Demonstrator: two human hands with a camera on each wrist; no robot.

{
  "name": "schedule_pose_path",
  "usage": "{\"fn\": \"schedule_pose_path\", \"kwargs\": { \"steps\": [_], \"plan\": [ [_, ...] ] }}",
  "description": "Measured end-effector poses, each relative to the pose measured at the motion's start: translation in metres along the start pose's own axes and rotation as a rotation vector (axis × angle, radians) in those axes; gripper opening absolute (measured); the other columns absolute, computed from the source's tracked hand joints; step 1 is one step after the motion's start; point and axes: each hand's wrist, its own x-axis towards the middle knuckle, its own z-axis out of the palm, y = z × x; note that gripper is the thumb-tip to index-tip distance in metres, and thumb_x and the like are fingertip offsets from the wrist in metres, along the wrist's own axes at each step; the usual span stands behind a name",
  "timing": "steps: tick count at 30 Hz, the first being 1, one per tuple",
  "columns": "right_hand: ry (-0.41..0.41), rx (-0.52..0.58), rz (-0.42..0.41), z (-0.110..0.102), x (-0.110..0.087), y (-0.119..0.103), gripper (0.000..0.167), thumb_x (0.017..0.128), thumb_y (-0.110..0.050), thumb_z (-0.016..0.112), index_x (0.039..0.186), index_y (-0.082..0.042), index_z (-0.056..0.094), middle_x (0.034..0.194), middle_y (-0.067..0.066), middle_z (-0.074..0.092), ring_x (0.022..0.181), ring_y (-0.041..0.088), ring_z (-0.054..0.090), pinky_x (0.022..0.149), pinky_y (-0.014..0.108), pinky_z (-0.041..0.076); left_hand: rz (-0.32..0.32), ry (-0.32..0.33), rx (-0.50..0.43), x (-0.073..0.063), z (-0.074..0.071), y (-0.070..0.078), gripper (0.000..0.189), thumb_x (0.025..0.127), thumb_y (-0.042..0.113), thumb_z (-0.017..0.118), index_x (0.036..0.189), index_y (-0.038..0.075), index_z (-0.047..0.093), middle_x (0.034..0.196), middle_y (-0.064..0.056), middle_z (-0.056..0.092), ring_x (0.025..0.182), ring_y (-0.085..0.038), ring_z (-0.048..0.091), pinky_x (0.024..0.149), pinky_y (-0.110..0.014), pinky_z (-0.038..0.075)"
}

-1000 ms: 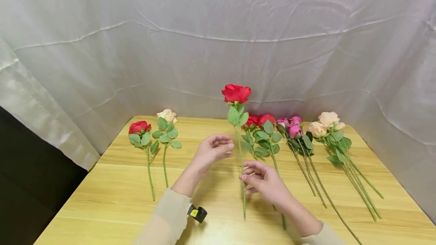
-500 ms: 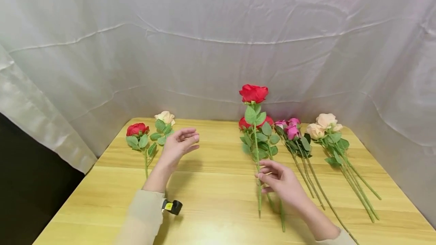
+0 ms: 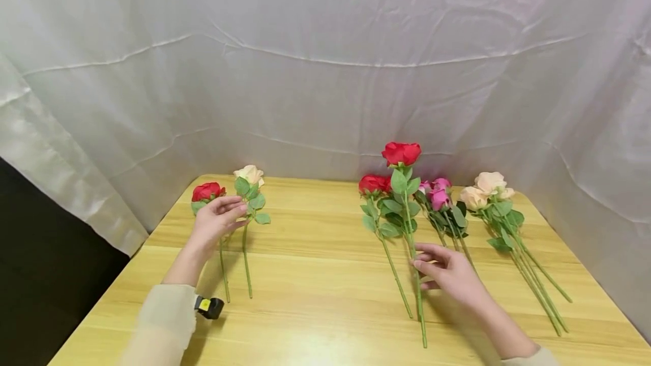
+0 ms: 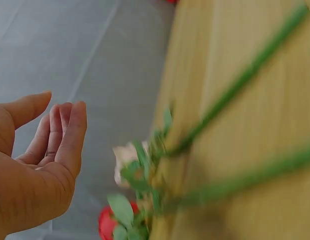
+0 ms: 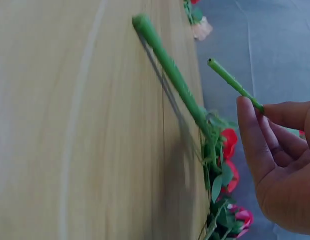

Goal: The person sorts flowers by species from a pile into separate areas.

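Observation:
My right hand (image 3: 452, 275) pinches the green stem (image 5: 227, 75) of a red rose (image 3: 402, 153) between thumb and fingers. That rose stands upright above the table, in front of other red roses (image 3: 373, 184) lying there. My left hand (image 3: 216, 222) hovers over the left side with loosely bent fingers and nothing in them. Below and beside it lie a red rose (image 3: 207, 191) and a cream rose (image 3: 250, 174). In the left wrist view these two blooms show apart from the left hand (image 4: 44, 165).
Pink roses (image 3: 438, 194) lie right of the red ones, partly behind my right hand. Several peach roses (image 3: 490, 184) lie farther right. The wooden table (image 3: 315, 275) ends at a grey curtain (image 3: 305, 100). A black device (image 3: 209, 307) sits at my left cuff.
The right hand has carried the upright red rose rightward and slightly lower, over the lying red roses. The left hand has moved left, away from it, to above the left pair of roses.

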Motion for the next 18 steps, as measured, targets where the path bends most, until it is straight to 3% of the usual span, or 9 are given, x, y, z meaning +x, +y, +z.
{"fn": "schedule_pose_path", "kwargs": {
  "steps": [6,11,18],
  "plan": [
    [-0.050,-0.024,0.032,-0.006,0.002,0.005,0.055,0.099,-0.005,0.068,0.146,0.013,0.047,0.117,0.025,0.065,0.092,0.028,0.071,0.075,0.038,0.066,-0.075,0.023,0.050,0.001,-0.031,-0.011,0.057,0.102,0.016,0.070,0.147,-0.006,0.044,0.114,0.005,0.061,0.103,-0.007,0.067,0.100,-0.035,0.059],
    [-0.096,-0.040,0.064,-0.008,0.005,0.008,0.054,0.099,-0.005,0.069,0.144,0.015,0.048,0.111,0.019,0.067,0.086,0.024,0.069,0.072,0.038,0.067,-0.135,0.038,0.106,0.003,-0.049,-0.020,0.062,0.102,0.017,0.070,0.150,-0.007,0.041,0.116,0.006,0.061,0.099,-0.003,0.066,0.098,-0.032,0.060],
    [-0.133,-0.049,0.121,-0.008,0.009,0.013,0.053,0.100,-0.005,0.067,0.144,0.016,0.047,0.105,0.014,0.063,0.082,0.022,0.065,0.071,0.039,0.067,-0.195,0.071,0.240,0.004,-0.057,-0.030,0.061,0.104,0.022,0.067,0.151,-0.008,0.043,0.138,-0.014,0.057,0.107,-0.010,0.063,0.100,-0.033,0.058]
  ]
}}
